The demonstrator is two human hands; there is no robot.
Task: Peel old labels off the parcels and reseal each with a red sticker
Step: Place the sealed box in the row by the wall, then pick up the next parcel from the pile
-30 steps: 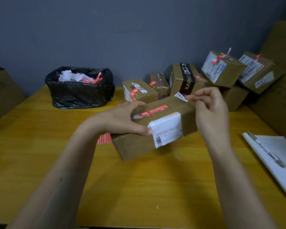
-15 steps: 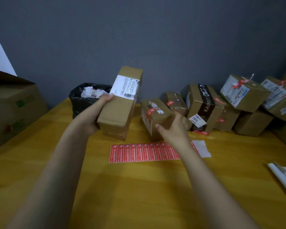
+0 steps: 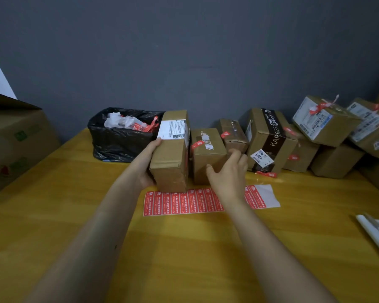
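Note:
My left hand [image 3: 148, 162] grips the left side of a long brown parcel [image 3: 171, 162] with a white label on top; the parcel rests on the table beside a smaller parcel [image 3: 206, 149] that carries a red sticker. My right hand [image 3: 228, 173] hovers with fingers apart in front of that smaller parcel, holding nothing. A strip of red stickers [image 3: 179, 203] lies on the table just under both hands. More parcels line the back: a taped one [image 3: 233, 134], a box with a dark band [image 3: 269, 138] and several stacked ones [image 3: 324, 121] at the right.
A black bin bag [image 3: 118, 138] holding peeled labels and red scraps sits at the back left against the grey wall. A large cardboard box [image 3: 13, 141] stands at the far left. A white notepad with a pen [image 3: 376, 232] lies at the right edge of the yellow table [image 3: 184, 259].
My left hand carried the long parcel away to the back, then lowered it onto the table beside the smaller parcel. My right hand let go and moved near that smaller parcel.

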